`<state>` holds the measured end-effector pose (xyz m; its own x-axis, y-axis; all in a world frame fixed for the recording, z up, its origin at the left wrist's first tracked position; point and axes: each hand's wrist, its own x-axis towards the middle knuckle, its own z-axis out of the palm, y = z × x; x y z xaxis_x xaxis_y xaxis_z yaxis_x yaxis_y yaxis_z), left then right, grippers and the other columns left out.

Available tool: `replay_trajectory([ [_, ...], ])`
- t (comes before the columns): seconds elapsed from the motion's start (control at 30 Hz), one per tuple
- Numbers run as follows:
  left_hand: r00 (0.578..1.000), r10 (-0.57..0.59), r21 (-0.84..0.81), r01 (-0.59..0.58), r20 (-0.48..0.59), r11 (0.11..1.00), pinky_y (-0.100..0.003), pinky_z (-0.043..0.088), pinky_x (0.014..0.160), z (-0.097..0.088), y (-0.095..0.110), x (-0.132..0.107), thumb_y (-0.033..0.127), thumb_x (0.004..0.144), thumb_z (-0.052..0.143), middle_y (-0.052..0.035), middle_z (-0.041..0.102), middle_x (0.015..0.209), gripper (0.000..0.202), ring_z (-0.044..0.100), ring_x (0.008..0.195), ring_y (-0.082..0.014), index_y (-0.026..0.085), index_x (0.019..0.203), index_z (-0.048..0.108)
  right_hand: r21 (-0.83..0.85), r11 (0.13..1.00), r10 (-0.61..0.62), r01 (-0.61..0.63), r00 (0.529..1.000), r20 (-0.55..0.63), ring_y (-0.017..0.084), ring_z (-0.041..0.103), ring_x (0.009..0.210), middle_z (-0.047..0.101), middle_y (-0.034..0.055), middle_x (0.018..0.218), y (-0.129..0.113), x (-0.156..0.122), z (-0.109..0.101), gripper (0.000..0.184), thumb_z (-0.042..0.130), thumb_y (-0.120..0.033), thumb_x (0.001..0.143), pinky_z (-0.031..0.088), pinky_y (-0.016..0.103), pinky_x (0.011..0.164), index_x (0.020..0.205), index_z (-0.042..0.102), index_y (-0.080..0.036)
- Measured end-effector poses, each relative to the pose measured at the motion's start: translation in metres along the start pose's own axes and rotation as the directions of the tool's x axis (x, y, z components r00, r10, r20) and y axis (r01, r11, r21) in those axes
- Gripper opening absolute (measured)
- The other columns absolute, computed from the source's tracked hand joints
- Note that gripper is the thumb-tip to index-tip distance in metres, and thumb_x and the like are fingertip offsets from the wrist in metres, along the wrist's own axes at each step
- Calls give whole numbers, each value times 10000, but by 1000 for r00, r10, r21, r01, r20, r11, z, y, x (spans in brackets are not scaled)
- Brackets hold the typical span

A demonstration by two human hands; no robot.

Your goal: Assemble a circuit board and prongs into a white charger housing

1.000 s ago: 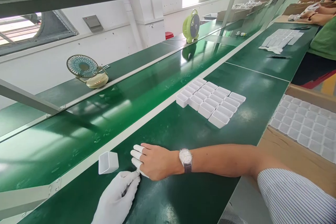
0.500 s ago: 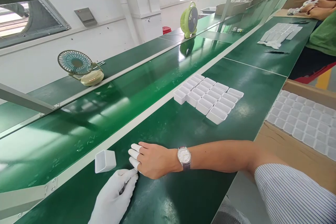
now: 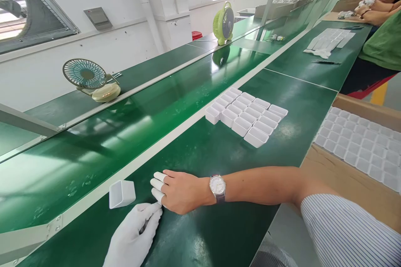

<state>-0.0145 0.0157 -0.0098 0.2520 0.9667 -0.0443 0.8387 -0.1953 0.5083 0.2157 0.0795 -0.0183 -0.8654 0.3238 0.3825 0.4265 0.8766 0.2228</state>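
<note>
My left hand (image 3: pixel 133 233), in a white glove, is closed, thumb and fingers pressed together with a dark gap between them. Whatever it may hold is hidden. Its fingertips meet my right hand (image 3: pixel 180 192), which lies palm down low over the green tabletop (image 3: pixel 200 233). White finger cots cover several fingers of the right hand, and these are stretched out; its thumb is hidden. A watch (image 3: pixel 217 185) is on the right wrist. Just beyond the left hand, a single white plastic box (image 3: pixel 122 194) lies tipped on its side, its mouth facing left.
Several white boxes (image 3: pixel 246 114) stand in rows farther along the table. A cardboard carton (image 3: pixel 326 171) of similar boxes is at the right. Two fans (image 3: pixel 85 74) stand beyond the green belt (image 3: pixel 131 125). A co-worker's hands (image 3: pixel 365 8) are at the far right.
The whole view has shifted slightly, so things appear a little farther left. Both hands keep practically the same pose, fingertips still touching, and the tipped box stays where it was.
</note>
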Motion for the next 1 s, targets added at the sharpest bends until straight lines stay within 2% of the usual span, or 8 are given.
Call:
replay_trajectory([
  [0.23, 1000, 15, 5, -15, 1, 1000, -148, 532, 601, 1, 0, 1, 492, 927, 598, 14, 729, 1004, 270, 679, 751, -118, 279, 1024, 731, 1, 1000, 9, -9, 1000, -14, 343, 591, 1253, 638, 238, 1327, 0, 0, 0, 434, 334, -202, 1033, 394, 496, 1077, 1313, 598, -1],
  [0.47, 999, 50, 33, -49, -14, 998, -159, 540, 611, 2, -1, 1, 489, 930, 601, 10, 735, 993, 292, 680, 743, -122, 279, 1080, 737, 26, 1000, 8, -8, 1000, -2, 342, 573, 1275, 612, 251, 1362, -1, -1, 1, 434, 341, -208, 1035, 379, 502, 1097, 1331, 578, 3],
  [0.6, 998, 59, 47, -59, -9, 997, -165, 553, 641, 2, -2, 2, 485, 935, 605, 11, 733, 1001, 292, 678, 743, -121, 288, 1108, 732, 114, 993, 29, -28, 1000, -6, 331, 527, 1328, 582, 234, 1408, 2, -1, 1, 417, 366, -224, 1034, 346, 471, 1142, 1316, 585, -8],
  [0.7, 998, 68, 43, -68, 0, 997, -166, 555, 644, 3, -3, 1, 466, 948, 596, 15, 727, 1002, 281, 671, 729, -113, 297, 1133, 722, 213, 972, 100, -101, 995, 12, 322, 431, 1417, 545, 219, 1451, 3, 1, 2, 430, 427, -294, 1032, 280, 464, 1199, 1337, 566, -23],
  [0.8, 996, 90, 39, -90, 5, 995, -175, 559, 709, 5, -3, 1, 434, 970, 572, 12, 718, 1008, 251, 676, 791, -119, 303, 1129, 714, 266, 949, 168, -171, 985, 33, 325, 384, 1448, 557, 229, 1433, 3, 2, 3, 464, 461, -338, 1029, 237, 495, 1223, 1355, 547, -20],
  [1.0, 993, 116, 30, -117, 35, 993, -210, 543, 735, 6, 2, 0, 386, 1001, 527, -1, 696, 966, 214, 661, 815, -131, 296, 1063, 712, 301, 939, 163, -165, 986, 33, 332, 361, 1461, 548, 204, 1451, 0, 2, 10, 465, 415, -338, 1042, 223, 490, 1242, 1361, 549, -28],
])
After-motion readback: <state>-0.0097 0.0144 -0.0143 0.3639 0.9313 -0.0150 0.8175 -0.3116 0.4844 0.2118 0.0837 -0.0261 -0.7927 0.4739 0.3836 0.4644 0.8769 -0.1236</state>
